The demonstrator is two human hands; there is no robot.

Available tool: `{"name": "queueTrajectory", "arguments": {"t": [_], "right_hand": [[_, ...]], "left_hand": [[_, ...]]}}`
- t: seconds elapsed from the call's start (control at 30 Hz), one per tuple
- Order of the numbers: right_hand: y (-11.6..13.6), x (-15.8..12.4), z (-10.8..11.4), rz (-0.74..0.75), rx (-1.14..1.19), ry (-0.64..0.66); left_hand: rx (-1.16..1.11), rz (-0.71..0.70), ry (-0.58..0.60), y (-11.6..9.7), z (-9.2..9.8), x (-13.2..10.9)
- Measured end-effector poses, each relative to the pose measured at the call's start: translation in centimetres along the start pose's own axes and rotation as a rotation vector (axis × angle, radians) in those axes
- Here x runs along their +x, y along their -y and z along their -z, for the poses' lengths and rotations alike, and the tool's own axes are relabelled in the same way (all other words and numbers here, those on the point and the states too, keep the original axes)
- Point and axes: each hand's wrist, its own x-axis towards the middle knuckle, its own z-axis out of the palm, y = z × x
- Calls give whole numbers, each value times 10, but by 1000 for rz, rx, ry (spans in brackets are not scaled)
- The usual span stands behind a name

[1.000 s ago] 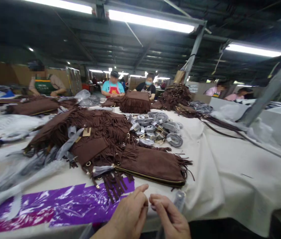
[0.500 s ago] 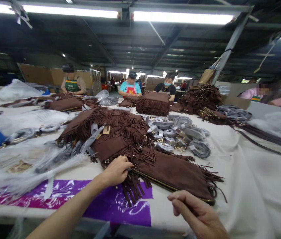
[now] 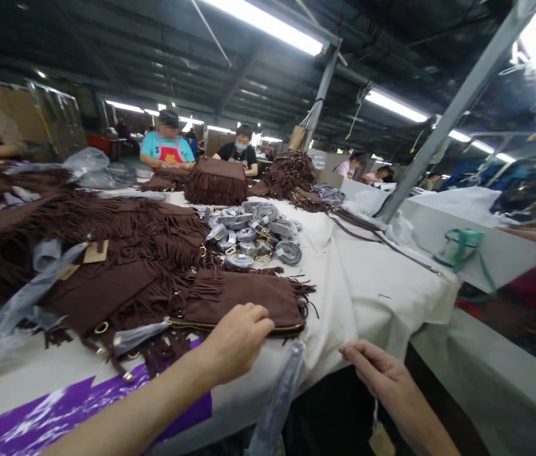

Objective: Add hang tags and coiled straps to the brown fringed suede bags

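Observation:
My left hand (image 3: 242, 342) is closed, its fingers curled at the near edge of a brown fringed bag (image 3: 249, 294), close to its zipper's right end. What those fingers hold, if anything, is hidden. A plastic-wrapped zipper pull (image 3: 142, 335) lies at the zipper's left end. To the right, over the table's front edge, my right hand (image 3: 384, 377) is pinched. From it a tan hang tag (image 3: 381, 440) dangles on a thin string. Between my hands, a long clear plastic sleeve (image 3: 277, 399) stands tilted below the edge; its contents are unclear.
More fringed bags (image 3: 101, 278) are heaped at left beside purple plastic (image 3: 30, 415). Behind lie wrapped coiled straps (image 3: 253, 231) and a stacked fringed pile (image 3: 215, 180). Co-workers sit across the white-covered table (image 3: 357, 278). A metal post (image 3: 457, 114) rises at right.
My view has swung right. My left hand has moved right along the bag, off the zipper's left end, where the wrapped pull now shows. The tag now hangs visibly under my right hand.

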Motion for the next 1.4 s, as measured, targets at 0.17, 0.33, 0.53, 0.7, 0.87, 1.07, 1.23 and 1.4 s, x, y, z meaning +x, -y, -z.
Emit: {"name": "queueTrajectory", "arguments": {"t": [0.17, 0.33, 0.53, 0.7, 0.87, 1.07, 1.23, 1.4], "right_hand": [[-12, 3, -17, 14, -44, 75], [-29, 28, -23, 194, -35, -36], [-37, 30, -45, 397, -49, 3], [-37, -8, -86, 693, -74, -110], [-41, -37, -107, 1040, -347, -287], [-25, -51, -127, 1093, -237, -140], [-31, -58, -110, 905, -40, -130], [-48, -56, -102, 846, -67, -172]], "left_hand": [[-2, 111, 155, -49, -25, 49], [-44, 291, 211, -72, -46, 61], [-361, 387, 62, -49, -52, 46], [-1011, 541, 114, -49, -31, 0], [-1485, 721, 226, -69, -28, -17], [-1119, 699, -3, -68, -53, -8], [-987, 644, -19, -72, -61, -26], [-1001, 578, 0, -86, -59, -47]]}}
